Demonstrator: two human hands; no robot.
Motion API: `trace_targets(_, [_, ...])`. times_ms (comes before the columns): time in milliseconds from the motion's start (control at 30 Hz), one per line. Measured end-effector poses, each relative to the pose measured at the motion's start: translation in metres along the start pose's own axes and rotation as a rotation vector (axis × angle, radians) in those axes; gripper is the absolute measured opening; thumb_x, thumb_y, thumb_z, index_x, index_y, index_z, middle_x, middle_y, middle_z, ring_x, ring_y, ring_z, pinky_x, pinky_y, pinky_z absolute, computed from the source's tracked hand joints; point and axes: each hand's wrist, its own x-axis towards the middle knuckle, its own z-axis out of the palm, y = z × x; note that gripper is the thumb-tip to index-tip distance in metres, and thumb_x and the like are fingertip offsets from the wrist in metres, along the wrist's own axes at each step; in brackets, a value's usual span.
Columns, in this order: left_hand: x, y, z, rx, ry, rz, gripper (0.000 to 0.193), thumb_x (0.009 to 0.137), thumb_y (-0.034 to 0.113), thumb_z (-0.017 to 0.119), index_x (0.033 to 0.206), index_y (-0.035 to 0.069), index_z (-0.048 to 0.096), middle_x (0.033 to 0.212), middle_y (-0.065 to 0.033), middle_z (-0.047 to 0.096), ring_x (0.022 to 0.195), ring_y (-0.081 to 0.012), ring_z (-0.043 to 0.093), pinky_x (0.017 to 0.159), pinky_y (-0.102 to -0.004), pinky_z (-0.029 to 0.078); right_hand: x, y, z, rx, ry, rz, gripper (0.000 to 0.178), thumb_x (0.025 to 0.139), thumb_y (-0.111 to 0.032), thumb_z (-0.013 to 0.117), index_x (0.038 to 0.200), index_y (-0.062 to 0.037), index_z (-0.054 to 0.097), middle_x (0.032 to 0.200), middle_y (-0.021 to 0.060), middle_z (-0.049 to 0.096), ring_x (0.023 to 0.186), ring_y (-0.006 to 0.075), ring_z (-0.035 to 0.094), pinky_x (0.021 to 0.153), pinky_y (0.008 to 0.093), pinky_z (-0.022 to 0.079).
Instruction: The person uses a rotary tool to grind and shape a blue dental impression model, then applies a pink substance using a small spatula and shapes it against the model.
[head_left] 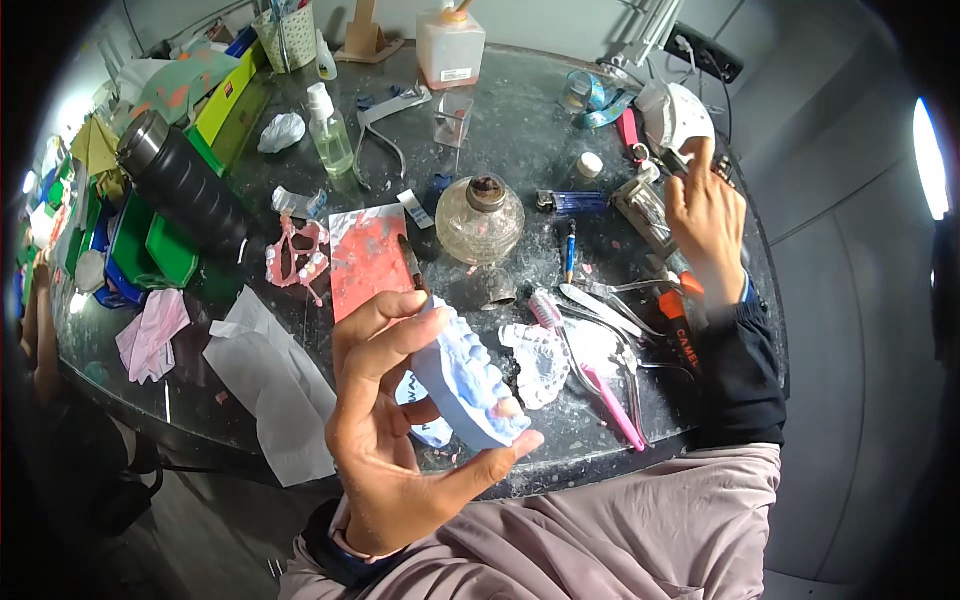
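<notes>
Raised over the near edge of the table, my left hand [385, 430] grips a light blue dental cast [465, 385] by its edges, tooth side turned to the right. A brown-handled tool [411, 262] shows just beyond those fingertips; whether they touch it is unclear. My right hand [707, 215] reaches to the far right, fingers curled by a white rounded object [675, 115] and a small metal box [645, 213]. What its fingertips hold, if anything, is hidden. Between the hands lie a clear-white dental cast [540, 365] and a pink toothbrush [612, 408].
A glass spirit burner [480, 225] stands mid-table, near a pink wax sheet [368, 255]. To the left are a black bottle [185, 185], a spray bottle [329, 130] and white paper [270, 385]. Metal instruments [605, 315] and an orange-black tool [680, 325] lie right.
</notes>
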Motion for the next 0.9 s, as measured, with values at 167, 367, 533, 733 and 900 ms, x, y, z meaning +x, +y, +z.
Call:
trace_targets(167, [0.006,0.003,-0.023,-0.214,-0.193,-0.172,0.073,0.058,-0.001,0.077,0.125,0.0,0.047,0.126,-0.0148,0.04,0.108,-0.0189,0.05,0.078,-0.0278,0.057,-0.006,-0.002,0.037,-0.013,-0.144,0.006,0.026,0.083,-0.018,0.048,0.102,-0.0017,0.043,0.065,0.0177,0.059,0.059,0.0345,0.059,0.053,0.0442,0.046])
trace_targets(367, [0.0,-0.006,-0.049,-0.292,-0.448,-0.28,0.082,0.057,0.003,0.069,0.132,-0.004,0.037,0.127,-0.0267,0.042,0.118,-0.0305,0.045,0.095,-0.0369,0.04,-0.012,0.005,0.039,-0.025,-0.214,-0.034,0.034,0.084,-0.021,0.048,0.113,-0.0028,0.042,0.078,0.0196,0.061,0.073,0.0365,0.06,0.063,0.0454,0.045])
trace_targets(533, [-0.001,-0.006,-0.054,-0.262,-0.463,-0.379,0.077,0.06,0.013,0.056,0.129,-0.013,0.036,0.122,-0.0311,0.046,0.109,-0.0317,0.053,0.093,-0.0358,0.041,-0.015,0.009,0.038,0.076,-0.239,-0.01,0.029,0.087,-0.021,0.045,0.114,-0.0108,0.042,0.087,0.0198,0.061,0.081,0.0367,0.059,0.068,0.0457,0.045])
trace_targets(733, [0.005,-0.011,-0.053,-0.218,-0.566,-0.283,0.074,0.062,0.019,0.052,0.126,-0.015,0.039,0.115,-0.0337,0.05,0.092,-0.0276,0.061,0.075,-0.0301,0.049,-0.006,0.002,0.017,-0.001,-0.217,-0.064,0.019,0.088,-0.016,0.044,0.103,-0.0061,0.05,0.096,0.0129,0.053,0.092,0.031,0.053,0.077,0.0387,0.043])
trace_targets(900, [0.008,-0.017,-0.049,-0.196,-0.596,-0.222,0.078,0.053,0.017,0.048,0.124,-0.015,0.042,0.111,-0.0341,0.053,0.087,-0.0278,0.062,0.068,-0.0284,0.051,0.001,-0.029,-0.015,0.12,0.114,-0.17,0.008,0.082,-0.005,0.054,0.089,-0.0024,0.056,0.087,0.0096,0.055,0.082,0.0219,0.054,0.074,0.0318,0.042])
